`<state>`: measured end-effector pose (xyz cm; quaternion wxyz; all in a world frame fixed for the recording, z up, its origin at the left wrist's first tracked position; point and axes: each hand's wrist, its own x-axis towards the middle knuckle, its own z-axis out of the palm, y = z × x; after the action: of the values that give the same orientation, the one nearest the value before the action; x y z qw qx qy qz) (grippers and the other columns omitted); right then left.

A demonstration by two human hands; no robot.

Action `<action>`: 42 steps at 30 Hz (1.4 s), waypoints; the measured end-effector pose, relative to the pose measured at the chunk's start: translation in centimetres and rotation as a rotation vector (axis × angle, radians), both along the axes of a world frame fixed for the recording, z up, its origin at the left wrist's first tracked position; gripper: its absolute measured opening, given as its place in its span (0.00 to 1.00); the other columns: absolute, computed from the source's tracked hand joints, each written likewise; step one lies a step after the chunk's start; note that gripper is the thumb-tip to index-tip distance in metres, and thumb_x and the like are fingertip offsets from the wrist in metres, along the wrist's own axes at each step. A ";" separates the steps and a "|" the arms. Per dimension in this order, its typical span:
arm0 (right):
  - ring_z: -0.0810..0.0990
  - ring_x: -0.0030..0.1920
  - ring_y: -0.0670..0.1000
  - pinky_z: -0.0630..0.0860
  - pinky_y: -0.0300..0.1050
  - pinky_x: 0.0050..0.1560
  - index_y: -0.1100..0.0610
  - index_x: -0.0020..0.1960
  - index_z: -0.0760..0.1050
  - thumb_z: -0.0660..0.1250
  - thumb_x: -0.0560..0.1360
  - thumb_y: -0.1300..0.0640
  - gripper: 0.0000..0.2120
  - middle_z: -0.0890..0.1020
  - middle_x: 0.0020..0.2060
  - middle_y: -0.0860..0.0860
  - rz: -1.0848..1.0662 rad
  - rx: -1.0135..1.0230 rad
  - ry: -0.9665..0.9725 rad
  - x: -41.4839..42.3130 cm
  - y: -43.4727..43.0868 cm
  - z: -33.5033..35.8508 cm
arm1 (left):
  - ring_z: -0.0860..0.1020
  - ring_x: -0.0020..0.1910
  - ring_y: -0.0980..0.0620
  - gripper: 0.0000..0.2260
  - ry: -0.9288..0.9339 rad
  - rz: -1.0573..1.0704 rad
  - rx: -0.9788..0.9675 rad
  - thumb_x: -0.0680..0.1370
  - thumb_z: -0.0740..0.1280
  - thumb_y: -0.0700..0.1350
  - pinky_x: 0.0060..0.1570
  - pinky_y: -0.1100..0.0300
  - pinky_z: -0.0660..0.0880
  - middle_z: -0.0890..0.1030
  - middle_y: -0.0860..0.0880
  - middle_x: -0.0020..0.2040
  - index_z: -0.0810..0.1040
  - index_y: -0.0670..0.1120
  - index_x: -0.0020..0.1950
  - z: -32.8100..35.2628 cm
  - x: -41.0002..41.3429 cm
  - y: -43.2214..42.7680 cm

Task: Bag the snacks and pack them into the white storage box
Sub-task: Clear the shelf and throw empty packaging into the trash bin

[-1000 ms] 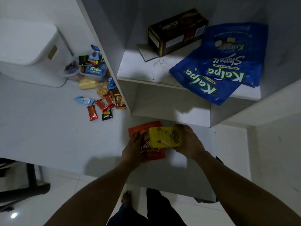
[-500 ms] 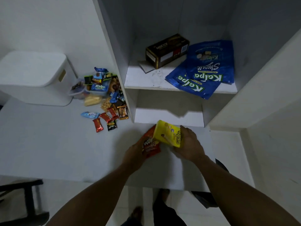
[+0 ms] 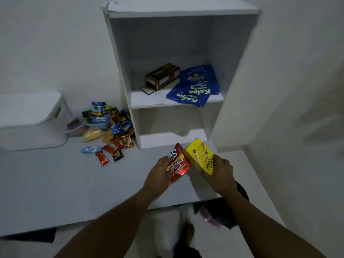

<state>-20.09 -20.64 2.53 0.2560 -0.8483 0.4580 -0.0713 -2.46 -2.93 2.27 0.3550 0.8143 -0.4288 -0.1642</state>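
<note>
My left hand (image 3: 158, 174) grips a red snack bag (image 3: 177, 165), held tilted above the white table. My right hand (image 3: 220, 173) grips a yellow snack box (image 3: 200, 155) right beside it, the two packs touching at their edges. A pile of small wrapped snacks (image 3: 109, 127) lies on the table to the left of the shelf unit. The white storage box (image 3: 29, 118), lid on, stands at the far left, next to the pile. Two blue Kalpa bags (image 3: 195, 88) and a dark snack box (image 3: 162, 76) lie on the middle shelf.
A white shelf unit (image 3: 167, 140) stands on the white table (image 3: 55, 183) just behind my hands. A clear plastic tub (image 3: 75, 127) sits between the storage box and the snack pile. The table's front edge runs below my forearms, with floor and dark objects beneath.
Both hands lifted the red bag and yellow box off the table and tilted them apart. The camera view drew back and up, showing the whole shelf unit.
</note>
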 end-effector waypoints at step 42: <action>0.76 0.59 0.61 0.72 0.55 0.62 0.53 0.63 0.75 0.62 0.69 0.29 0.34 0.78 0.58 0.56 -0.439 0.652 0.354 -26.6 -26.7 -17.5 | 0.71 0.68 0.44 0.37 0.547 0.257 0.517 0.73 0.74 0.40 0.65 0.52 0.73 0.68 0.43 0.68 0.59 0.44 0.78 -20.3 -29.3 -25.2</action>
<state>-46.65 -47.33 -14.95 0.4069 -0.6045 0.6632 0.1710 -31.76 -28.16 -17.99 0.2571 0.8500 -0.1576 -0.4320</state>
